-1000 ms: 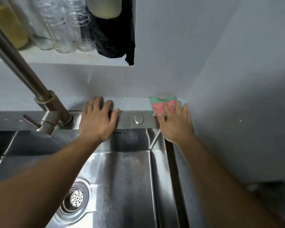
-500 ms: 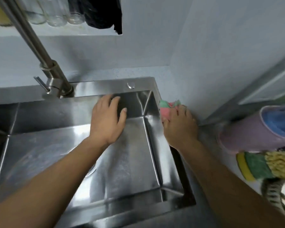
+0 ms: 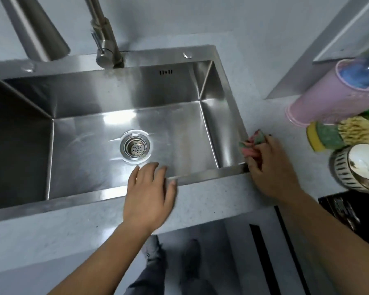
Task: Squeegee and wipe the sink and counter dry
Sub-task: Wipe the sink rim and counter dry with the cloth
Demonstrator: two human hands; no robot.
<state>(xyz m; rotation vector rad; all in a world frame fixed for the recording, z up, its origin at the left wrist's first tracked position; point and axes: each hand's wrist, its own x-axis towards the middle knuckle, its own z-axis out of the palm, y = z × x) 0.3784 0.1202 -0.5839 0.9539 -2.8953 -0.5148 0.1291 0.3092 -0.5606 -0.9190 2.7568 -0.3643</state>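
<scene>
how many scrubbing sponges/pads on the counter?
2, both right of the steel sink: a yellow-and-green sponge and a straw-coloured fibrous scrubber touching it. More may be hidden past the frame edge.

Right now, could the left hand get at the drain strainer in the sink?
Probably yes. The left hand lies open on the sink's front rim, and the bare basin floor between it and the drain strainer holds nothing.

Walls: pale grey-blue (image 3: 254,22), meeting at a corner.
Window ledge: a light sill (image 3: 328,45) sat at right.
Floor: grey (image 3: 211,252), under the cabinet front (image 3: 264,241).
Light: soft, glaring off steel.
</scene>
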